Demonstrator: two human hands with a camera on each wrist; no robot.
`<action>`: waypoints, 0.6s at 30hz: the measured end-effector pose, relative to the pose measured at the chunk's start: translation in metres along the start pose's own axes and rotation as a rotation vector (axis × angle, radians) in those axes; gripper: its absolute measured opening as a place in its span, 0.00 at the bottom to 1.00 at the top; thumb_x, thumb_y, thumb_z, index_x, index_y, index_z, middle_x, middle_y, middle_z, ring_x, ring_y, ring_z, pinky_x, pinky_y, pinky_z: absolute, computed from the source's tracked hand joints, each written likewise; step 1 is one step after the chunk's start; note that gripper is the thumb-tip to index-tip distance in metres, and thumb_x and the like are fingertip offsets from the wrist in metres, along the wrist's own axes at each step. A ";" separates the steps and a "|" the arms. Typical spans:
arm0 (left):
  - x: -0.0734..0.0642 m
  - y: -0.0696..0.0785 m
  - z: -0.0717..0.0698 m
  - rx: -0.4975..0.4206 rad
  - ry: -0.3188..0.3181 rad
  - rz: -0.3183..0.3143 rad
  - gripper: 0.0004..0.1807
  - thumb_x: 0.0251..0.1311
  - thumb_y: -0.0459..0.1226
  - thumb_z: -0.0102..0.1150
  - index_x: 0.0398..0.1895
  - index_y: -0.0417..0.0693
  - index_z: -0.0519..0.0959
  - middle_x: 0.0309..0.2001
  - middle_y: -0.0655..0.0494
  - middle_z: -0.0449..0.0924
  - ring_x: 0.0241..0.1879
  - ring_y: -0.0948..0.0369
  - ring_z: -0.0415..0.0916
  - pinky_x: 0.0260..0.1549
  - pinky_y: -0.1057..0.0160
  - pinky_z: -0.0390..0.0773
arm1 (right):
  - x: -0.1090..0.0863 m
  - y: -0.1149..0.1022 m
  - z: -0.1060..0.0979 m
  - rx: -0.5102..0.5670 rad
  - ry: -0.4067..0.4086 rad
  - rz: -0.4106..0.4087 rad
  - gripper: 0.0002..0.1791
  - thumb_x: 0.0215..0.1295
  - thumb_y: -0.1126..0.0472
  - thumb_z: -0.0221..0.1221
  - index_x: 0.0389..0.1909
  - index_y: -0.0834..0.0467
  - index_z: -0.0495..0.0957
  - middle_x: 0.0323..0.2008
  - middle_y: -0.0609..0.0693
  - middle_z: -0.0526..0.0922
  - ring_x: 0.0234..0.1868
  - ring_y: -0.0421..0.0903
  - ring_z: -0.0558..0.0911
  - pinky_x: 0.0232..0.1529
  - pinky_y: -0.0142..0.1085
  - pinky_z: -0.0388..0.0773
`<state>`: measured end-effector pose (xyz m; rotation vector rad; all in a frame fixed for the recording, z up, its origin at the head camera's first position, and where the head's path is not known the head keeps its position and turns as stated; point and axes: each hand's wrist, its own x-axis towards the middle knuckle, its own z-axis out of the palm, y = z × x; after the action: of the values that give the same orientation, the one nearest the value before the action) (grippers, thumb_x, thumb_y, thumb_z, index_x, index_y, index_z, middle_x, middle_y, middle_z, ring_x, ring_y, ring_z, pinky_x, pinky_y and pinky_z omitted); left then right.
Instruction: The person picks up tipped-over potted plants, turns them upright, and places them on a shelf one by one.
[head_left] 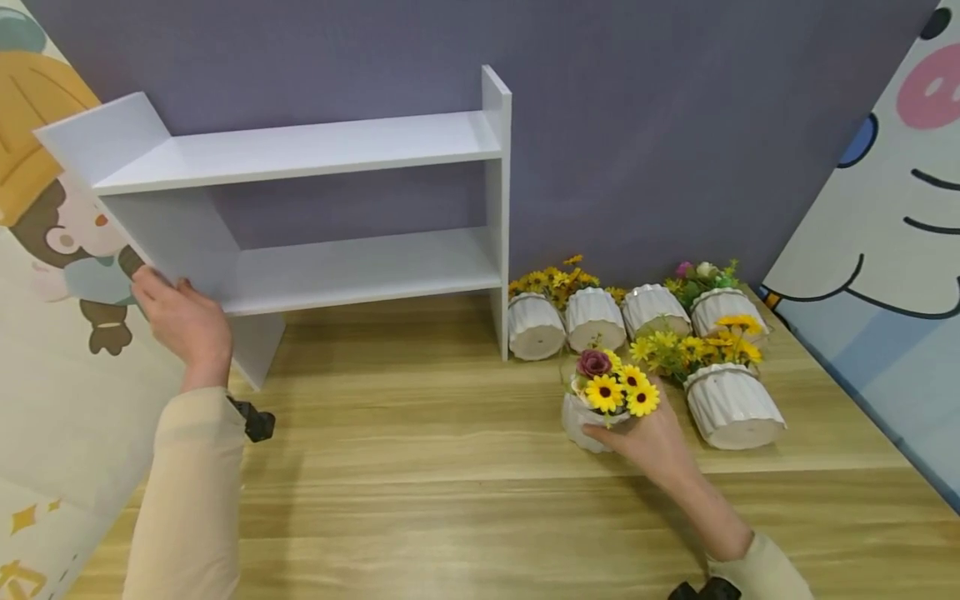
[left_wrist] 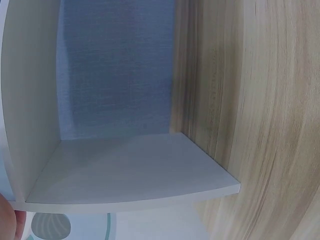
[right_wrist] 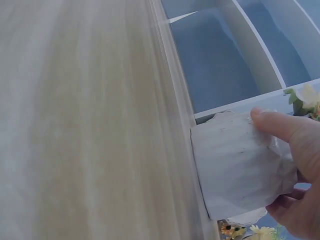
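A white two-tier shelf [head_left: 360,265] stands on the wooden table against the grey wall. At its left side panel my left hand [head_left: 187,321] grips the front edge; only a bit of that hand's fingers [left_wrist: 7,220] shows in the left wrist view. Right of the shelf, my right hand [head_left: 652,437] holds a white fluted flower pot [head_left: 581,421], thumb at its near side and fingers round the far side. Yellow daisies and a mauve rose top this pot. In the right wrist view, the held pot [right_wrist: 242,165] appears to sit on the table.
Several more white flower pots [head_left: 595,321] line the wall right of the shelf. Another pot [head_left: 735,408] with yellow flowers stands just right of my right hand. Cartoon-printed walls [head_left: 885,250] flank the wooden table [head_left: 420,500] on both sides.
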<state>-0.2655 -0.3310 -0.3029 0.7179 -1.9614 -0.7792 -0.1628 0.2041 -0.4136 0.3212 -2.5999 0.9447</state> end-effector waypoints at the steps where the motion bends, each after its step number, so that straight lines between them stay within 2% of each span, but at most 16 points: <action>1: 0.000 0.000 0.000 -0.002 0.002 0.002 0.20 0.67 0.41 0.32 0.61 0.48 0.55 0.59 0.51 0.60 0.59 0.51 0.64 0.57 0.54 0.66 | 0.000 0.000 0.000 0.014 -0.008 0.004 0.51 0.32 0.50 0.75 0.61 0.59 0.62 0.56 0.61 0.69 0.56 0.61 0.68 0.55 0.57 0.63; 5: 0.000 0.001 0.000 0.000 0.004 0.012 0.20 0.67 0.41 0.31 0.61 0.48 0.55 0.59 0.50 0.60 0.59 0.51 0.64 0.56 0.53 0.67 | -0.005 -0.003 -0.002 0.039 -0.075 0.013 0.44 0.38 0.52 0.72 0.59 0.59 0.65 0.54 0.60 0.72 0.54 0.59 0.71 0.55 0.55 0.64; 8: -0.001 0.001 0.000 0.001 0.005 0.019 0.20 0.67 0.41 0.31 0.61 0.47 0.55 0.58 0.50 0.60 0.59 0.51 0.64 0.56 0.54 0.67 | -0.010 -0.004 -0.004 0.037 -0.106 0.002 0.41 0.42 0.58 0.70 0.59 0.61 0.64 0.54 0.61 0.71 0.54 0.59 0.71 0.54 0.56 0.65; 12: -0.001 0.000 0.000 0.001 0.000 0.012 0.20 0.67 0.41 0.31 0.61 0.48 0.55 0.59 0.50 0.60 0.59 0.52 0.63 0.57 0.55 0.66 | -0.014 -0.004 -0.007 0.036 -0.098 -0.024 0.40 0.43 0.64 0.68 0.60 0.62 0.63 0.56 0.62 0.69 0.56 0.60 0.68 0.56 0.56 0.62; 14: -0.001 0.000 -0.001 0.002 -0.002 0.007 0.20 0.67 0.41 0.31 0.61 0.48 0.55 0.59 0.50 0.60 0.59 0.51 0.63 0.57 0.55 0.66 | -0.015 -0.005 -0.008 0.019 -0.077 -0.027 0.40 0.41 0.62 0.69 0.59 0.63 0.65 0.55 0.62 0.70 0.56 0.59 0.67 0.55 0.57 0.63; 18: -0.001 0.000 -0.001 0.004 0.002 0.007 0.21 0.67 0.41 0.31 0.62 0.48 0.54 0.60 0.50 0.60 0.59 0.50 0.64 0.57 0.54 0.66 | -0.017 -0.011 -0.009 -0.031 -0.029 0.043 0.42 0.38 0.52 0.72 0.55 0.66 0.68 0.50 0.62 0.71 0.50 0.59 0.70 0.50 0.58 0.67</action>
<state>-0.2637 -0.3305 -0.3029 0.7133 -1.9634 -0.7707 -0.1411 0.2034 -0.4078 0.2740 -2.6553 0.9189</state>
